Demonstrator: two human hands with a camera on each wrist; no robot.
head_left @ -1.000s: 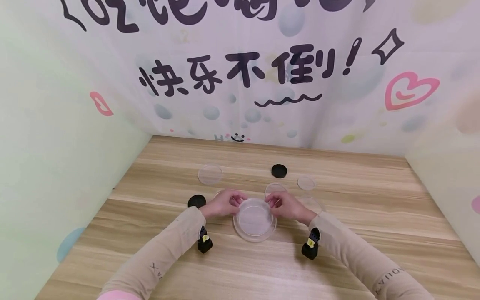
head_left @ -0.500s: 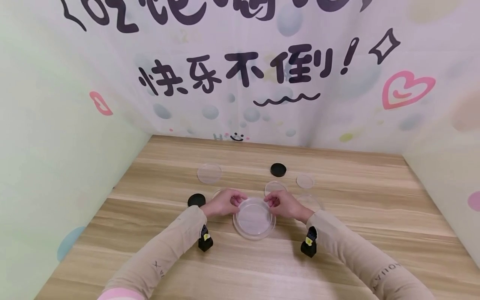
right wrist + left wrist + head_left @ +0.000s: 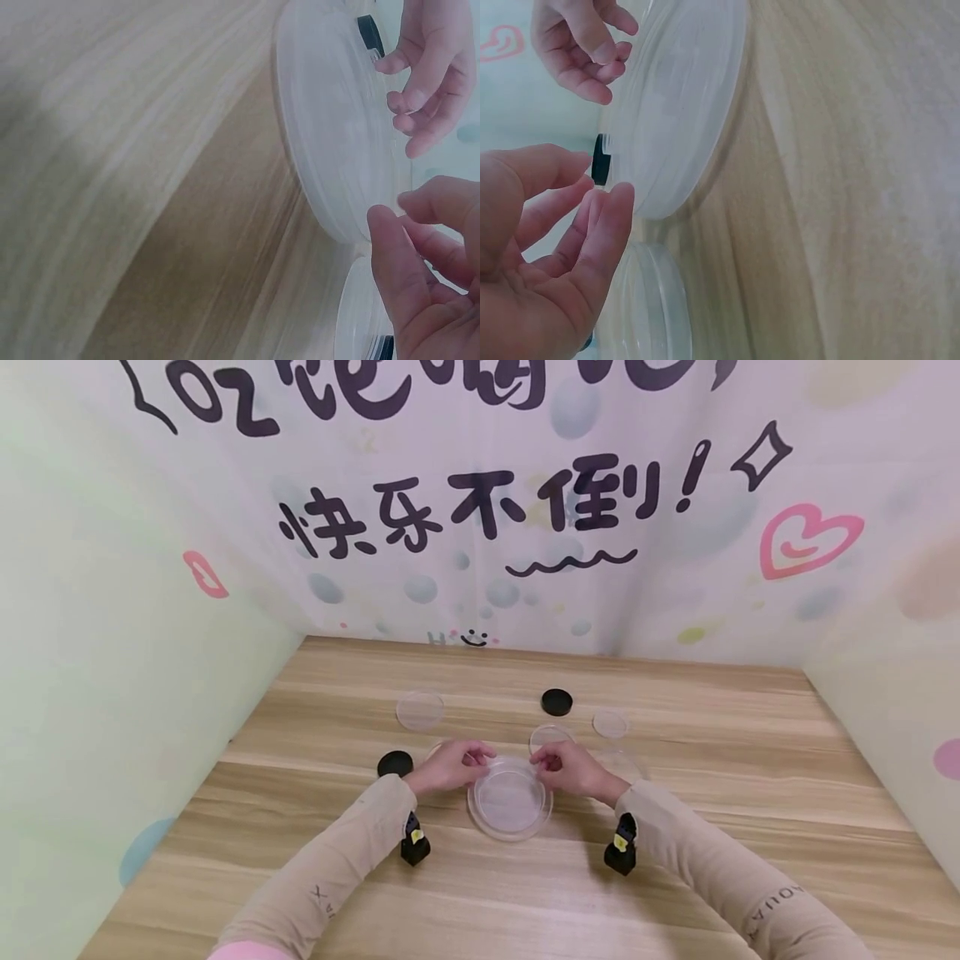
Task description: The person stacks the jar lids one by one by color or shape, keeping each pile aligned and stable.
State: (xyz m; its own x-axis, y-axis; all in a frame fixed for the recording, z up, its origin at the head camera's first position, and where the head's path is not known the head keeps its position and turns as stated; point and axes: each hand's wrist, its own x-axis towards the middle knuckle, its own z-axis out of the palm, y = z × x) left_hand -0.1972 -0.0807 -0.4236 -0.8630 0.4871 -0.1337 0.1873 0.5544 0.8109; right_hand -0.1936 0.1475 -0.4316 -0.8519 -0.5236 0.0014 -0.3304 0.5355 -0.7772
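Note:
A clear, round plastic dish (image 3: 512, 802), with a narrower ring showing within its outer rim, lies flat on the wooden table in the head view. My left hand (image 3: 452, 765) is at its far left edge, thumb and fingers loosely bent. At the far right edge is my right hand (image 3: 576, 768), in a similar pose. The left wrist view shows a gap between the thumb and fingertips of the left hand (image 3: 551, 247), just off the dish (image 3: 686, 105). In the right wrist view the right hand's thumb (image 3: 390, 247) overlaps the dish rim; whether it touches is unclear.
Behind the hands lie several clear round pieces, among them one at far left (image 3: 420, 711) and one at right (image 3: 611, 722). One black disc (image 3: 557, 702) sits at the back, another black disc (image 3: 394, 764) beside the left wrist. A printed curtain (image 3: 480, 593) closes the far side.
The left fingers have straightened and loosened from the dish rim, and the right fingers look slightly looser. The dish stays at about the same spot on the table.

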